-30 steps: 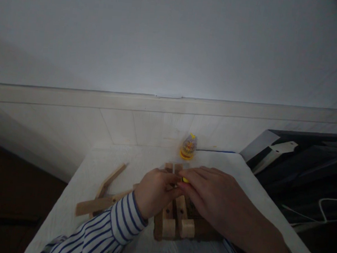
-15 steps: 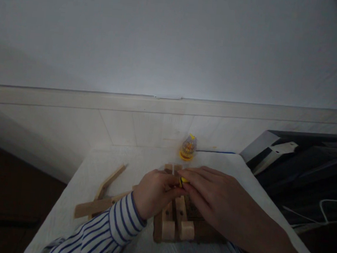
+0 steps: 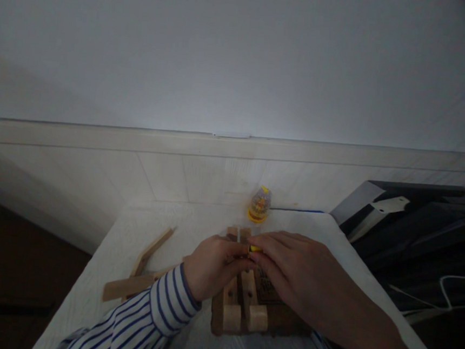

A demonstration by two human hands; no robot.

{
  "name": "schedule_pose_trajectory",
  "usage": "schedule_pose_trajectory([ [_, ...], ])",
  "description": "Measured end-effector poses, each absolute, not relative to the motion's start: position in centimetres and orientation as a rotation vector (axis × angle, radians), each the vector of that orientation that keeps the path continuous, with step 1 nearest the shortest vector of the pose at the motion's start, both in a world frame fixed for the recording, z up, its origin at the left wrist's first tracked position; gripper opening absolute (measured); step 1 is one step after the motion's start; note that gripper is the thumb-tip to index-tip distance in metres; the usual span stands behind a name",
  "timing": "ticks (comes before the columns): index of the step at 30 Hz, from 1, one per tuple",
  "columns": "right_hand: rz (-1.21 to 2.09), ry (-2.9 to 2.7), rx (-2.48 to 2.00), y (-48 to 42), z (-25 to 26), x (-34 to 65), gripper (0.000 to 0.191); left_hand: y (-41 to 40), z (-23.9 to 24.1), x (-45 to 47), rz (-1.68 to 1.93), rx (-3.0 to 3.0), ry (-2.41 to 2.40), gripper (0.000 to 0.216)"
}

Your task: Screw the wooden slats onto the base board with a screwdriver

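My right hand (image 3: pixel 296 264) is closed around a small yellow-and-black screwdriver (image 3: pixel 255 248), most of it hidden by the fingers. Thumb and forefinger of my left hand (image 3: pixel 215 262) pinch together at its front end; what lies between them is hidden. Both hands are above two pale wooden bars (image 3: pixel 247 294) with holes and blocky ends, side by side on a brown wooden board (image 3: pixel 280 322) with dark markings.
Further wooden pieces (image 3: pixel 128 287) lie left of my left forearm. A clear, yellow-based container (image 3: pixel 259 206) stands at the back of the white table (image 3: pixel 186 333), near the wall. Dark items and a metal bracket (image 3: pixel 390 204) are on the right beyond the table edge.
The yellow handle has turned slightly within my right fingers, and the right hand has shifted a little. My left hand stays nearly where it was.
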State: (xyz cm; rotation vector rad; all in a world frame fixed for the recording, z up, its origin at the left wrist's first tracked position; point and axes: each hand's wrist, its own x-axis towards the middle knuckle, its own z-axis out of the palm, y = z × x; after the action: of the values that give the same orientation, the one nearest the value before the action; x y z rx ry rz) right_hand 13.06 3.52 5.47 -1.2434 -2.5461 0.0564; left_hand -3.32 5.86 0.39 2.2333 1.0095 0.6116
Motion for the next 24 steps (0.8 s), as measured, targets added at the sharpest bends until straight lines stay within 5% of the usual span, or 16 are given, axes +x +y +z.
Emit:
schedule_pose_trajectory([
  [24,0.005,-2.55,-1.299,3.44,5.32,12.95,0.012,5.57,0.91,-3.26,0.609,2.234,1.126,0.017],
])
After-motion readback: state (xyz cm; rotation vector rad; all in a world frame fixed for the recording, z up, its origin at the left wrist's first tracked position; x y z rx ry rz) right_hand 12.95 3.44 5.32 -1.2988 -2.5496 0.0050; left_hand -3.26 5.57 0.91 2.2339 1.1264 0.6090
